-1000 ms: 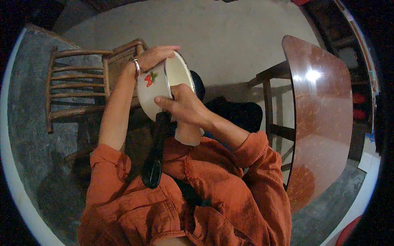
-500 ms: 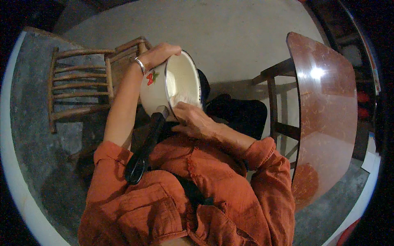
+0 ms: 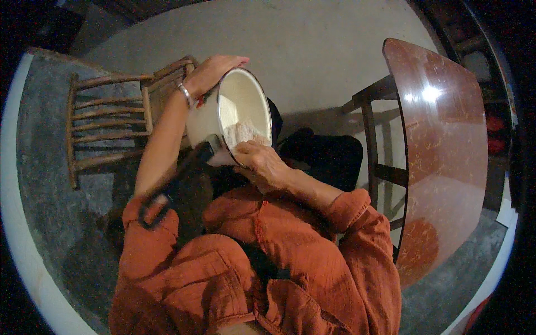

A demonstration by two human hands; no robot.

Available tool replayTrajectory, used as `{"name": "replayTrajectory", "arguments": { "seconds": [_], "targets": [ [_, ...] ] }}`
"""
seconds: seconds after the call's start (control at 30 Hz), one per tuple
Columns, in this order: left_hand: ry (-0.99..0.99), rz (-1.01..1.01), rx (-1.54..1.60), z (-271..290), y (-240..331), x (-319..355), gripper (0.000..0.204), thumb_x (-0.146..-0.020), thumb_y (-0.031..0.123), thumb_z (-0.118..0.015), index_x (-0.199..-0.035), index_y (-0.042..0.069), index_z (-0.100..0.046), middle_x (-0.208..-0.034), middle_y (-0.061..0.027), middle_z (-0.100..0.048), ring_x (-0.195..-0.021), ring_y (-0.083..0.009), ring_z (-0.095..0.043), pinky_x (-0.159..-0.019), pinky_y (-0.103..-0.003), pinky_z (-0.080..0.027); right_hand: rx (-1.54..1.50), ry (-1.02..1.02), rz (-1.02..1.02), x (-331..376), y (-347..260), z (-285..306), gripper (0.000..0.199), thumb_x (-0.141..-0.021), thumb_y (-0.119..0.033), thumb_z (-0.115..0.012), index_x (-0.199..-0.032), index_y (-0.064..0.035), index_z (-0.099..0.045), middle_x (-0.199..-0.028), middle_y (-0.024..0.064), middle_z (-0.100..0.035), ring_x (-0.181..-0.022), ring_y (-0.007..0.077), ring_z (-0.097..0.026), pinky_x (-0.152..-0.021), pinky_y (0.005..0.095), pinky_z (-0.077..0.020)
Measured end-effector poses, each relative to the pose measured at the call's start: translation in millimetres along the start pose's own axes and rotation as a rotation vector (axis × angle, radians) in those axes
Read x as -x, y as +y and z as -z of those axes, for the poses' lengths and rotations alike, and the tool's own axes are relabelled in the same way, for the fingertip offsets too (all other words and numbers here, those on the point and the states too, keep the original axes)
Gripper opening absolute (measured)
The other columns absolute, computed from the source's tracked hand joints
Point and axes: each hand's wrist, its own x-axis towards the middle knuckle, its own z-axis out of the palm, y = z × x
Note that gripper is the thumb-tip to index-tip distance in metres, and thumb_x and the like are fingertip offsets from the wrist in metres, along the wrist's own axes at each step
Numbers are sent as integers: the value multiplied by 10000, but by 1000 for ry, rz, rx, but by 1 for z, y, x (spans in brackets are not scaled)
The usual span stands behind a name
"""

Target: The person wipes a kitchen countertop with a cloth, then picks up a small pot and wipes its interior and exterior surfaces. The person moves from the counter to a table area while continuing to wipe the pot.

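Observation:
A cream enamel saucepan (image 3: 202,125) is tipped on its side over my lap, its dark-rimmed mouth facing right. My left hand (image 3: 212,73) grips its far outer wall, fingers lying along it near the rim. A red print on the wall is partly hidden by my wrist. Inside the mouth, my right hand (image 3: 262,161) is closed on a whitish cloth (image 3: 244,132), pressed against the near inner side. The cloth is partly hidden by my fingers. The black handle (image 3: 181,174) points toward me and to the left, blurred, across my left forearm.
A wooden slatted chair (image 3: 109,117) stands at the left. On the right is a table with a glossy reddish-brown top (image 3: 441,156) and dark legs (image 3: 369,137). A pale wall (image 3: 324,56) rises beyond the saucepan.
The saucepan has turned in my hands, its handle swinging left and its red print moving under my left wrist. My right hand stays in the mouth, with more of the cloth visible.

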Motion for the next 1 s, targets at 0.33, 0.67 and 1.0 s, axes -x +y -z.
{"name": "replayTrajectory", "arguments": {
  "seconds": [0.33,0.67,1.0],
  "targets": [
    [-79,-123,835,12,38,92,697,-762,367,-571,-1300,-21,-358,-1277,-199,-462,-1242,-319,-389,-1080,-404,-223,-725,97,-484,-24,-55,35,315,-763,-205,-677,-782,84,-552,-669,263,-577,-620,361,-599,-524,419,-422],
    [381,-102,402,-20,43,67,213,-902,207,-521,-784,31,-542,-686,-30,-564,-791,-171,-613,-751,-301,-477,-70,-32,38,5,-20,-7,282,-715,-190,-660,-958,-73,-574,-940,133,-531,-868,311,-548,-730,382,-474],
    [522,154,392,-16,46,60,297,-905,252,-466,-681,57,-491,-686,-32,-526,-732,-159,-555,-726,-291,-443,-255,55,-142,-12,-32,-4,294,-690,-74,-654,-965,-26,-563,-881,151,-524,-839,333,-539,-730,396,-448]
  ]
}}
